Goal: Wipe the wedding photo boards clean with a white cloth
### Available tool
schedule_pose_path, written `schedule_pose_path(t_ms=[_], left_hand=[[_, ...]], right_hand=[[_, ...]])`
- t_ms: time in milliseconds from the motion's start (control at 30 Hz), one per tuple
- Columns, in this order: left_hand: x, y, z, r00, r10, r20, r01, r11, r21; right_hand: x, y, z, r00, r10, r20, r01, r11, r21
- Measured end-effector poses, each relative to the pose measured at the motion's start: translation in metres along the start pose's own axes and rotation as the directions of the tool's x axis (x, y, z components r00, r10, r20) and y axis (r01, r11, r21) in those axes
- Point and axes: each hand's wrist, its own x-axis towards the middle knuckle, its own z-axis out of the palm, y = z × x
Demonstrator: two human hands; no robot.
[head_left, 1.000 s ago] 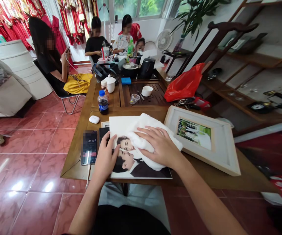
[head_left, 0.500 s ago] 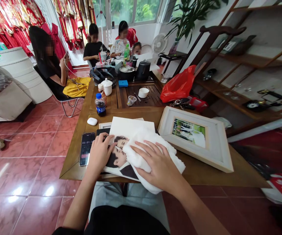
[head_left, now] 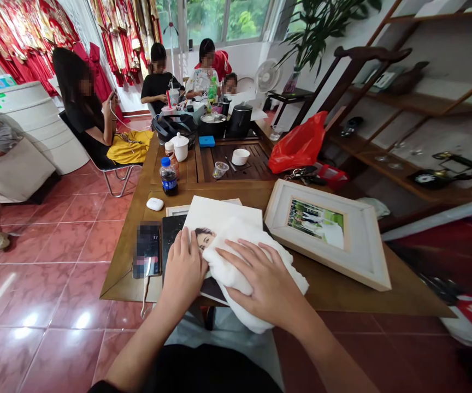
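Observation:
My right hand (head_left: 256, 281) lies spread on a bunched white cloth (head_left: 279, 262), its fingers apart. Beneath the cloth is a white photo board (head_left: 228, 210) bearing a portrait; the cloth and my hands hide much of the picture. My left hand (head_left: 184, 265) rests flat over the board's left part, fingers stretched out, beside the printed face. Under the board, a black flat panel (head_left: 170, 234) shows along the left side. A phone (head_left: 148, 248) with a cable plugged in lies just left of my left hand.
On the wooden table (head_left: 403, 295), a framed photo (head_left: 367, 240) leans at right. Farther back are a cola bottle (head_left: 168, 177), a white earbud case (head_left: 154, 203), a white lidded cup (head_left: 180, 147) and a red plastic bag (head_left: 299, 144). Several people sit beyond.
The photo board has shifted slightly right, uncovering more of the black panel. My left hand has moved right over the portrait, uncovering the phone's cable. The right hand stays on the cloth.

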Motion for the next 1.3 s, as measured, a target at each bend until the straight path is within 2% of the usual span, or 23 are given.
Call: schedule_pose_path(t_ms=[133,467,700,800,933,1033,1100,1200,1300], left_hand=[[0.002,-0.011,0.002,0.999,0.048,-0.012,-0.048,0.998,-0.045],[0.024,-0.046,-0.004,0.968,0.206,0.142,-0.175,0.963,-0.205],[0.046,-0.067,-0.009,0.906,0.323,0.273,-0.244,0.926,-0.287],[0.053,-0.070,-0.011,0.886,0.360,0.291,-0.281,0.917,-0.282],[0.048,-0.058,-0.015,0.920,0.325,0.216,-0.292,0.941,-0.172],[0.030,-0.035,-0.018,0.973,0.184,0.137,-0.178,0.983,-0.055],[0.016,-0.020,-0.019,0.990,0.096,0.107,-0.096,0.995,-0.007],[0.000,-0.004,-0.016,0.999,0.018,0.046,-0.017,1.000,-0.019],[-0.006,-0.001,-0.013,0.999,0.022,0.037,-0.019,0.998,-0.067]], right_hand=[[0.003,0.012,-0.001,0.999,0.023,-0.036,-0.024,0.999,-0.038],[0.011,0.033,-0.001,0.998,0.034,-0.055,-0.038,0.997,-0.068],[0.005,0.029,-0.004,0.999,-0.051,-0.012,0.050,0.998,-0.043],[0.004,0.028,-0.006,0.997,-0.080,0.022,0.080,0.996,-0.032],[0.004,0.028,-0.008,0.994,-0.102,0.046,0.103,0.995,-0.017],[0.004,0.027,-0.007,0.993,-0.104,0.047,0.104,0.995,-0.006],[0.004,0.026,-0.006,0.994,-0.097,0.040,0.098,0.995,-0.004],[0.003,0.025,-0.004,0.995,-0.096,0.032,0.096,0.995,-0.005],[0.002,0.026,-0.003,0.993,-0.111,0.029,0.111,0.994,-0.006]])
